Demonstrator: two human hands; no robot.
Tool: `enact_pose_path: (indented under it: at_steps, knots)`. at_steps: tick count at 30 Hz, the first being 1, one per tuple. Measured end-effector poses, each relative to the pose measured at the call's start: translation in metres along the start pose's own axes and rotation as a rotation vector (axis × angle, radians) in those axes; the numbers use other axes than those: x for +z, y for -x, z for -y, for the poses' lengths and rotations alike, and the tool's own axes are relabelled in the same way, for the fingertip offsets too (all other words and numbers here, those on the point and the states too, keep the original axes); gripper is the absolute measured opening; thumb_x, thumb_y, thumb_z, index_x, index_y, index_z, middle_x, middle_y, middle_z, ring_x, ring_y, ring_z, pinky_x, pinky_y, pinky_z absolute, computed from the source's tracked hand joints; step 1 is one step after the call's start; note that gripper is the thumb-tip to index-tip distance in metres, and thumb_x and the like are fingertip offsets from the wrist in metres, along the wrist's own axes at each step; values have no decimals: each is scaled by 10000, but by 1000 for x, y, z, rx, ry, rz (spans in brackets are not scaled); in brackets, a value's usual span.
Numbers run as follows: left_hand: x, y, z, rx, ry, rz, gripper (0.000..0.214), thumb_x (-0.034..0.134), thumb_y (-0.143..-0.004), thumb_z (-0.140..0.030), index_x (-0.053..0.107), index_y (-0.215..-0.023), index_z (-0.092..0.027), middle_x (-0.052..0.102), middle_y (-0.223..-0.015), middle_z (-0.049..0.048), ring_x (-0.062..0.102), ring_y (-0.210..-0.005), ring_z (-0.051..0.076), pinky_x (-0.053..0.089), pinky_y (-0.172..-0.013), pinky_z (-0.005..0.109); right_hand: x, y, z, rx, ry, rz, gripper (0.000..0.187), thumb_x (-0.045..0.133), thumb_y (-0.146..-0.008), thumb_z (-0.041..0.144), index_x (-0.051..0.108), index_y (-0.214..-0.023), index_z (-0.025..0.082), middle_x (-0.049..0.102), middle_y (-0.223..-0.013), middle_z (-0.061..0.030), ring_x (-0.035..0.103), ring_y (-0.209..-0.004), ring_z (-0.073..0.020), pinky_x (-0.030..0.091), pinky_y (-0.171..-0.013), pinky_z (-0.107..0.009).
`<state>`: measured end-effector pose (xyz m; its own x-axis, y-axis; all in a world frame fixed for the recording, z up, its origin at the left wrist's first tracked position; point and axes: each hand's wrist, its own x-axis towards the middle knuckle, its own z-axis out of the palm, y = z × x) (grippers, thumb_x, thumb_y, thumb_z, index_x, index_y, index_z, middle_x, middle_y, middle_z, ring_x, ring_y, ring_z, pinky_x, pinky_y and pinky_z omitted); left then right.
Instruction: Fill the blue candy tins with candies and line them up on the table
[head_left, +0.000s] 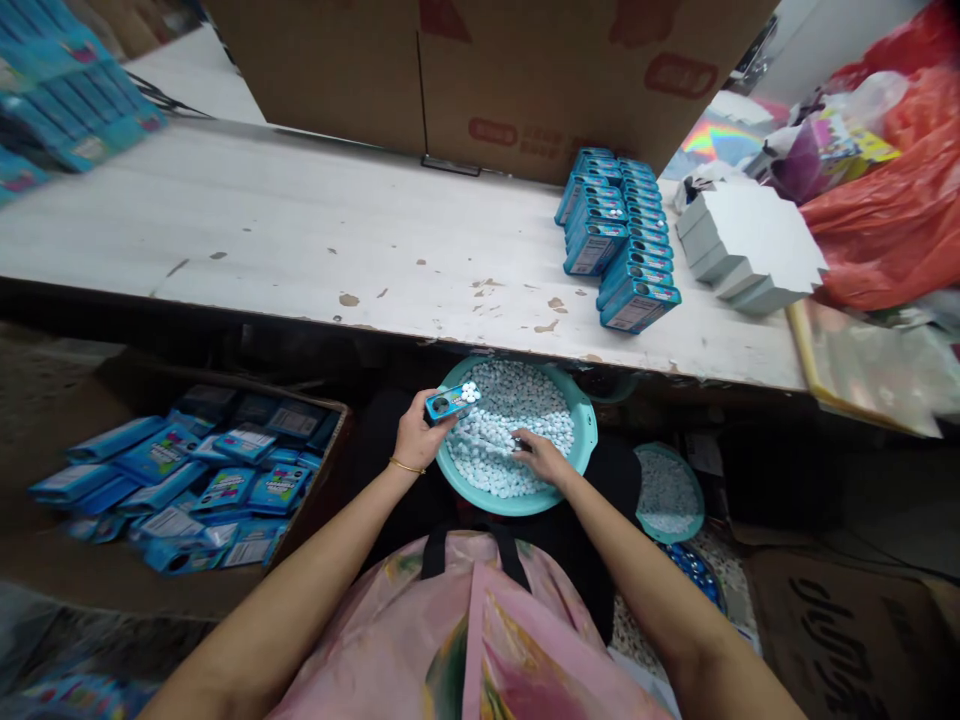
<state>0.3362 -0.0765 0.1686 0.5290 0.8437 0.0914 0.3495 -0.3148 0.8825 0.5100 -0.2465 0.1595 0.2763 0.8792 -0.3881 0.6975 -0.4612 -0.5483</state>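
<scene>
My left hand [420,435] is closed around a small blue candy box [444,405], held over the left rim of a turquoise basin [590,430]. A few white round candies lie at the right end of the box's upper face, near a dark round spot. Many small white candies [499,470] fill the basin, which is at my lap. Low over these candies, my right hand [541,458] has its fingers drawn together. Something small and dark shows at its fingertips, too small to name.
Blue boxes [637,305] stand in rows on the white table [300,230], near a white card stack [750,245]. A large carton [487,80] stands behind. At left, an open carton [311,500] holds many blue boxes. A smaller basin [694,480] sits at right.
</scene>
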Motion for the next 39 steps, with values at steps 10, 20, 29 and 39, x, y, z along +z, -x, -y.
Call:
enact_pose_path:
  at_steps: [10, 20, 29, 39]
  knots:
    - [30, 8, 3, 114, -69, 151, 377, 595, -657, -201, 509, -1024, -191, 590, -952, 24, 561, -865, 180, 441, -784, 301, -87, 48, 38, -146, 99, -66, 326, 477, -813, 315, 519, -1122, 223, 614, -1026, -45, 551, -921, -171, 392, -764, -258]
    - [42, 18, 6, 240, -162, 227, 387, 513, -668, -97, 499, -1046, -178, 571, -1031, 60, 511, -977, 209, 407, -871, 341, -94, 45, 109, -48, 681, -16, 231, 353, -850, 262, 553, -940, 190, 602, -842, -76, 588, -717, -202, 398, -612, -288]
    - [35, 13, 11, 242, -136, 172, 372, 542, -675, -128, 508, -1040, -195, 581, -1014, 46, 531, -958, 196, 417, -858, 324, -89, 59, 43, 52, 686, -63, 212, 368, -862, 270, 467, -1041, 214, 575, -954, -76, 564, -830, -197, 381, -687, -290]
    - [7, 9, 2, 101, -88, 56, 381, 612, -662, -229, 517, -1030, -197, 608, -944, 27, 579, -851, 179, 447, -776, 297, 41, -33, 13, 57, 213, 23, 340, 401, -835, 169, 413, -1173, 211, 566, -1071, -24, 519, -962, -144, 352, -763, -215]
